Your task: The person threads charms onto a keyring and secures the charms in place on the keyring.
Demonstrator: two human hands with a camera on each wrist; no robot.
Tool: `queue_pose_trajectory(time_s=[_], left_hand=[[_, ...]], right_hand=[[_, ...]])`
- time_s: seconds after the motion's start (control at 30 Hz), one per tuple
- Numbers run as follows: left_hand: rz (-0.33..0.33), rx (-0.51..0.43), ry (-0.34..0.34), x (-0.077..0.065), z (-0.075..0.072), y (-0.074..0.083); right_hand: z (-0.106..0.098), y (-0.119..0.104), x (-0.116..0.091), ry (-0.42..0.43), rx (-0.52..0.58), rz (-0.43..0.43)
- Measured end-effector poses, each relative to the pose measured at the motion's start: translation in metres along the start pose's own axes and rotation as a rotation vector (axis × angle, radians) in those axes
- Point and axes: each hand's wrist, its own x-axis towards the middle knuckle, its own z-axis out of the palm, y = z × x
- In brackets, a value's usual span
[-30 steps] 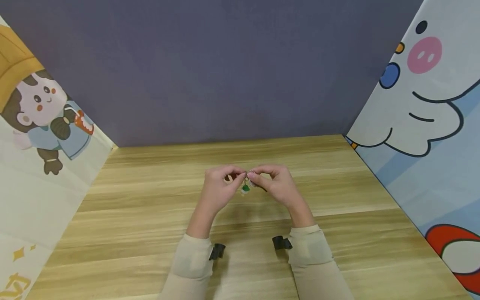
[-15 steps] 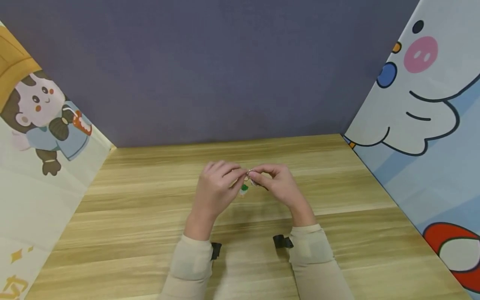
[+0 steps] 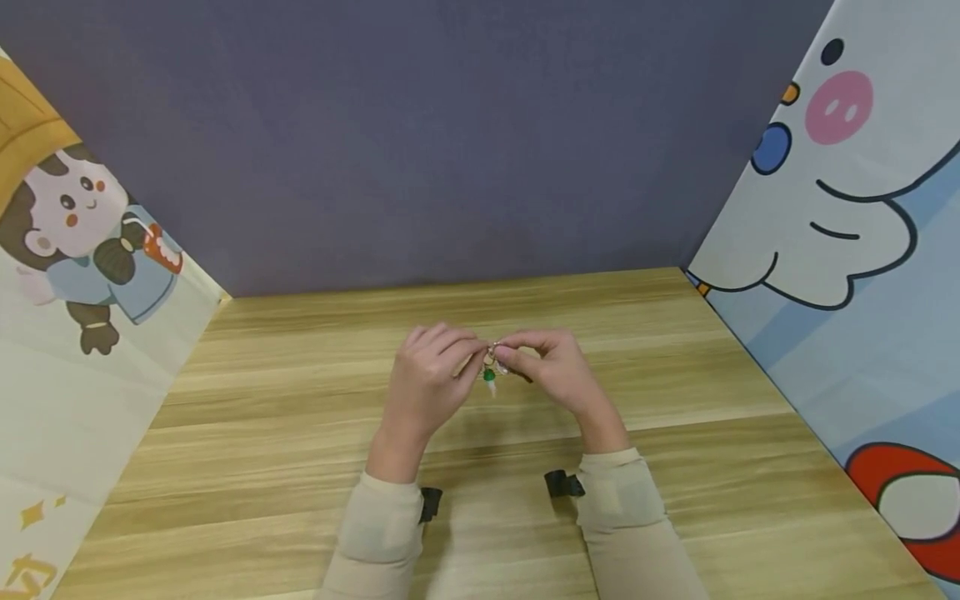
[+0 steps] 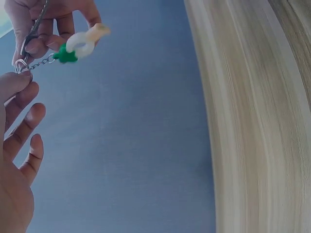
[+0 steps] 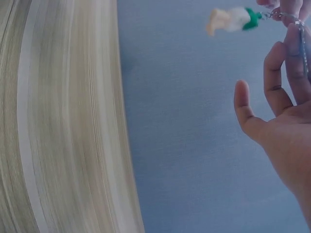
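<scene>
Presently held above a light-brown wood-grain table (image 3: 285, 475), nearer its far edge than the edge next to the person and roughly midway between its left and right edges: one small keychain assembly, clear of the tabletop; contents as follows.

Item, a silver round wire key ring (image 4: 22, 68), clamped between the thumb and forefinger of the left hand (image 3: 432, 379); that hand's other fingers spread apart, free of the ring.

Item, a slim silver metal piece (image 4: 34, 30) meeting the ring, pinched near that meeting by the right hand (image 3: 558, 367), thumb and forefinger together; its exact kind too small to tell.

Item, a short silver link chain (image 4: 41, 62), running from the ring to a green, white and peach figure-like charm (image 5: 236, 19); green end next to the chain, peach end outermost; charm blurred, hanging between the two hands, below the fingertips.

Item, two cream sleeves (image 3: 382, 525), each with a black wrist fitting (image 3: 431, 504) on its inner side.

Surround: a plain grey-blue panel (image 3: 450, 150) along the table's far edge; cartoon-printed pale panels (image 3: 82, 400) along its left and right edges.
</scene>
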Motion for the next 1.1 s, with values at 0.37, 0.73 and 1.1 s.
queue_pose_trajectory(time_s=[0.37, 0.73, 1.1], left_hand=[[-0.041, -0.015, 0.024, -0.0005, -0.0009, 0.0002], [-0.096, -0.061, 0.033, -0.005, 0.0027, 0.0034], [-0.182, -0.138, 0.012, -0.0058, 0.0025, 0.007]], right_hand=[[0.0026, 0.0043, 0.0007, -0.008, 0.015, -0.067], [0.0075, 0.008, -0.0043, 0.053, 0.0, -0.063], [0.0091, 0.0081, -0.0073, 0.072, 0.025, -0.132]])
